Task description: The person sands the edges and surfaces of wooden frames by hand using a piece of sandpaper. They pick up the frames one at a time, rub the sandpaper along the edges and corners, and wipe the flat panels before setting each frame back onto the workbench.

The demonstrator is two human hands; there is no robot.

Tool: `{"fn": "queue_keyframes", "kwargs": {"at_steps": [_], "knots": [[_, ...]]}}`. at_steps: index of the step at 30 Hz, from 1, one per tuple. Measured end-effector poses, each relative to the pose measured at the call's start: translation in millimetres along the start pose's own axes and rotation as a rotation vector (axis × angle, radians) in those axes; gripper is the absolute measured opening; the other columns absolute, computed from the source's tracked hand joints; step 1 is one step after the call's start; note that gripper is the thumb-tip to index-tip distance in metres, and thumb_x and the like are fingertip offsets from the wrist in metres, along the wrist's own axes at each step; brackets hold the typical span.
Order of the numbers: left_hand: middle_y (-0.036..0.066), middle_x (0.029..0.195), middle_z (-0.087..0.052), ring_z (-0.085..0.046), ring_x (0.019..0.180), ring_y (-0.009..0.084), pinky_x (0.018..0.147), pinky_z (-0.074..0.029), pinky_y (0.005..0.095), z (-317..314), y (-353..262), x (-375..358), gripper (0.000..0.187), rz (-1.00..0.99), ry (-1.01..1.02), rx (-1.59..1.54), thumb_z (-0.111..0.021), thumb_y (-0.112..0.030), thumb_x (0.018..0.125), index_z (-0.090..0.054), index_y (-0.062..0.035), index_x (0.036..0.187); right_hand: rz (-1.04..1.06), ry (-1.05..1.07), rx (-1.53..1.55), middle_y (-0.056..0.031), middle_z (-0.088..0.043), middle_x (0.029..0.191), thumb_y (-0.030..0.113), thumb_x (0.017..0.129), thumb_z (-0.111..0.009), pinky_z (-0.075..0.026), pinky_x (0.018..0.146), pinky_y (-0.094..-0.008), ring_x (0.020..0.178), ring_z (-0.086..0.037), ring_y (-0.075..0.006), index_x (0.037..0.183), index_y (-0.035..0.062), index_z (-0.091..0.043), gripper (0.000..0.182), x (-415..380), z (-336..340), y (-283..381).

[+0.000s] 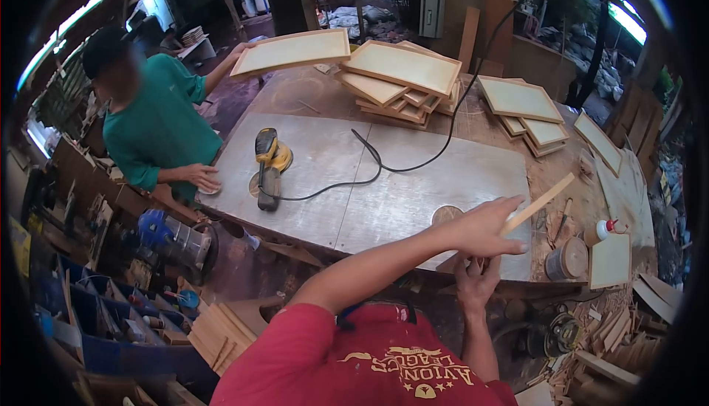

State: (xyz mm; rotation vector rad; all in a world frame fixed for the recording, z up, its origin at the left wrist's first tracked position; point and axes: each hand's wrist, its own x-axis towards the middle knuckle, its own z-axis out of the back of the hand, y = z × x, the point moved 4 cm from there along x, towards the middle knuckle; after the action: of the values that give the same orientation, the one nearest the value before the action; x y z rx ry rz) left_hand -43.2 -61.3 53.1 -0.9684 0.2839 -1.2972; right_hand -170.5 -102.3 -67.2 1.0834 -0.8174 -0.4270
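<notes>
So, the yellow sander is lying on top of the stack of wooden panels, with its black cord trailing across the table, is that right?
Not quite: the head view shows the yellow sander lying on the grey sheet that covers the table, apart from the stack of wooden panels. Its black cord does trail across the table.

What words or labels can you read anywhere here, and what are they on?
"AVIONIC LEAGUES", as best it reads, upside down in the view, in yellow print on the red T-shirt.
Yellow sander: any brand mark is too small to read.
Glue bottle: no label legible.
</notes>
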Motion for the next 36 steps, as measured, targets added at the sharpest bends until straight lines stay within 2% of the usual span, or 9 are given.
{"fn": "queue_keyframes", "kwargs": {"at_steps": [3, 6, 7, 11, 14, 17, 20, 26, 36], "knots": [[0.032, 0.143, -0.054, -0.061, 0.125, 0.0465, 0.104, -0.051, 0.0487, -25, -14, 36, 0.082, 0.214, 0.177, 0.09, -0.073, -0.028, 0.091, -0.035, 0.0041, 0.155, -0.069, 0.077, 0.099, -0.0137, -0.072, 0.107, 0.006, 0.085, -0.08, -0.056, 0.083, -0.0374, 0.097, -0.067, -0.0204, 0.128, -0.004, -0.058, 0.049, 9, 1, 22], [0.033, 0.133, -0.057, -0.061, 0.12, 0.0485, 0.099, -0.052, 0.0525, -54, -5, 45, 0.074, 0.249, 0.038, 0.163, -0.067, -0.015, 0.088, -0.036, 0.0029, 0.153, 0.042, 0.079, 0.07, -0.0127, -0.071, 0.103, 0.009, 0.087, -0.081, -0.056, 0.083, -0.037, 0.095, -0.067, -0.0193, 0.125, -0.0032, -0.061, 0.045, 9, 7, 6], [0.033, 0.129, -0.059, -0.062, 0.118, 0.0487, 0.098, -0.052, 0.0529, -66, 5, 44, 0.073, 0.245, 0.036, 0.18, -0.065, -0.012, 0.087, -0.037, 0.0024, 0.153, 0.01, 0.042, 0.211, -0.0119, -0.07, 0.098, 0.012, 0.09, -0.08, -0.055, 0.079, -0.0363, 0.088, -0.065, -0.0181, 0.119, -0.0024, -0.063, 0.037, 6, 6, 0], [0.031, 0.114, -0.066, -0.065, 0.11, 0.0488, 0.093, -0.053, 0.054, -80, 16, 49, 0.071, 0.24, 0.081, 0.288, -0.061, -0.005, 0.086, -0.038, 0.0005, 0.152, 0.166, 0.11, 0.189, -0.0129, -0.067, 0.094, 0.012, 0.096, -0.074, -0.051, 0.073, -0.0353, 0.081, -0.06, -0.0179, 0.112, -0.0012, -0.063, 0.024, -7, 27, 0], [0.031, 0.102, -0.071, -0.069, 0.099, 0.0493, 0.086, -0.055, 0.0551, -84, 18, 55, 0.072, 0.262, 0.142, 0.346, -0.061, -0.004, 0.085, -0.038, 0.0007, 0.153, 0.261, 0.132, 0.134, -0.0176, -0.067, 0.098, 0.008, 0.095, -0.07, -0.053, 0.077, -0.0428, 0.083, -0.065, -0.0321, 0.11, -0.0019, -0.065, 0.018, -15, 28, 1], [0.033, 0.093, -0.071, -0.07, 0.09, 0.0503, 0.08, -0.055, 0.0572, -80, 9, 59, 0.075, 0.307, 0.213, 0.349, -0.062, -0.006, 0.083, -0.037, -0.0008, 0.154, 0.218, 0.125, 0.137, -0.0189, -0.068, 0.099, 0.006, 0.094, -0.068, -0.053, 0.078, -0.046, 0.086, -0.065, -0.0372, 0.11, -0.0022, -0.068, 0.018, -15, 37, 0], [0.032, 0.093, -0.072, -0.07, 0.089, 0.0502, 0.079, -0.055, 0.0578, -74, 9, 62, 0.074, 0.321, 0.189, 0.395, -0.061, -0.01, 0.085, -0.037, -0.0059, 0.155, 0.057, 0.151, 0.151, -0.0186, -0.068, 0.099, 0.007, 0.094, -0.067, -0.053, 0.077, -0.0448, 0.086, -0.065, -0.0361, 0.112, -0.0016, -0.07, 0.019, -16, 44, -17], [0.027, 0.096, -0.074, -0.071, 0.09, 0.0482, 0.078, -0.055, 0.0583, -69, 14, 55, 0.073, 0.351, 0.087, 0.371, -0.057, -0.017, 0.09, -0.035, -0.0119, 0.159, 0.223, 0.113, 0.108, -0.0189, -0.07, 0.095, 0.007, 0.094, -0.068, -0.054, 0.077, -0.0442, 0.083, -0.067, -0.0349, 0.11, -0.0001, -0.072, 0.018, -7, 38, 2], [0.03, 0.092, -0.071, -0.071, 0.088, 0.0488, 0.076, -0.056, 0.0571, -87, 42, 58, 0.081, 0.35, 0.043, 0.287, -0.064, -0.006, 0.086, -0.029, -0.0027, 0.159, -0.112, 0.074, 0.33, -0.0092, -0.069, 0.096, 0.009, 0.1, -0.062, -0.053, 0.08, -0.0367, 0.087, -0.063, -0.0192, 0.11, -0.0035, -0.067, 0.017, -30, 20, -43]]}}
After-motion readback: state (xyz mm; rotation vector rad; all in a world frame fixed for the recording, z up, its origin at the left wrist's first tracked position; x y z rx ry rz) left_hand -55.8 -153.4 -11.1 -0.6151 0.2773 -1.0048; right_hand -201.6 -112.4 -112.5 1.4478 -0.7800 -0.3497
